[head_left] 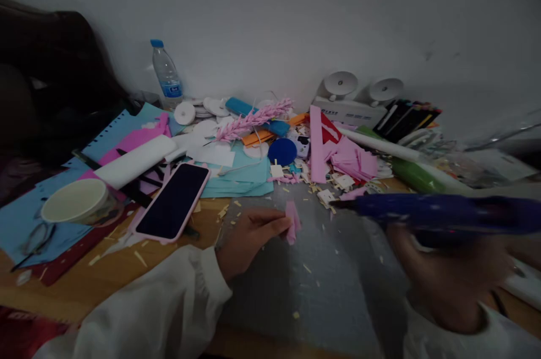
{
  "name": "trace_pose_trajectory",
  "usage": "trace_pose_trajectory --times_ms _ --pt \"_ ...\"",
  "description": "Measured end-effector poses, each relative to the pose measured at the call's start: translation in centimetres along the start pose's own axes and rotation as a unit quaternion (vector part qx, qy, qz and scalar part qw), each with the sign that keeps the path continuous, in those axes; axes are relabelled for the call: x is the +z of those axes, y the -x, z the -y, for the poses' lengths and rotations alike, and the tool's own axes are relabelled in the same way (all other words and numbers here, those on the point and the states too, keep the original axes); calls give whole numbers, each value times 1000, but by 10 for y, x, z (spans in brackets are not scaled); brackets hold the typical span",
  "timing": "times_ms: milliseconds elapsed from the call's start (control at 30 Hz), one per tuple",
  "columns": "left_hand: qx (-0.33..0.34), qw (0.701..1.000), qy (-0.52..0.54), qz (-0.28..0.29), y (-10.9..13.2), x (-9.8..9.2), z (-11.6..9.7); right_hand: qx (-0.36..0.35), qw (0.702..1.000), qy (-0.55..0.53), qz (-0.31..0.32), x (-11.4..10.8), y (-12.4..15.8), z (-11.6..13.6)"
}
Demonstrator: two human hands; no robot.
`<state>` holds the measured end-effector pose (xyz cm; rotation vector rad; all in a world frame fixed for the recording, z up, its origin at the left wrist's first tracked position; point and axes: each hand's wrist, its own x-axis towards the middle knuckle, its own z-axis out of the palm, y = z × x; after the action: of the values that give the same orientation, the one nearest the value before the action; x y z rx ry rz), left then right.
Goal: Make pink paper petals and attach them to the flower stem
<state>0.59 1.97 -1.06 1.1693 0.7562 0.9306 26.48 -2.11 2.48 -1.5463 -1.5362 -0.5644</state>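
Note:
My left hand (249,235), in a white sleeve, pinches a small folded piece of pink paper (292,222) over a grey cutting mat (313,286). My right hand (448,280) is blurred by motion and grips a dark blue glue gun (439,215) whose nozzle points left toward the pink paper, a short gap away. A pink paper flower stalk (253,119) lies further back among paper scraps.
A phone in a pink case (174,201) lies left of the mat, with a white cup (76,201), glasses (36,240), blue sheets and a water bottle (167,74). Pink paper strips (353,162), a blue disc (282,151), a green roll and markers (406,116) crowd the back.

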Motion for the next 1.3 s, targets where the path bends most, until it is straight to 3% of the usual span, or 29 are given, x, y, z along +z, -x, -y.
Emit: trace_pose_trajectory --times_ms 100,267,500,667,1133,1233,1300 --pt "-1 1000 -9 16 1 0 -3 -82 995 46 -21 15 13 6" --pt "-14 999 -14 32 1 2 -9 -68 996 37 43 21 31 -6" --pt "-23 998 -24 48 -1 1 -12 -115 985 -2 125 17 20 -12" --pt "-21 998 -17 60 -2 1 -11 -127 986 -31 104 18 13 2" --pt "-34 997 -48 47 -2 1 -13 -88 985 -26 146 18 20 -8" --pt "-26 997 -56 48 -1 1 -13 -85 977 -56 189 16 20 -11" --pt "-19 997 -57 45 -1 0 -11 -39 973 -77 216 14 22 -14"
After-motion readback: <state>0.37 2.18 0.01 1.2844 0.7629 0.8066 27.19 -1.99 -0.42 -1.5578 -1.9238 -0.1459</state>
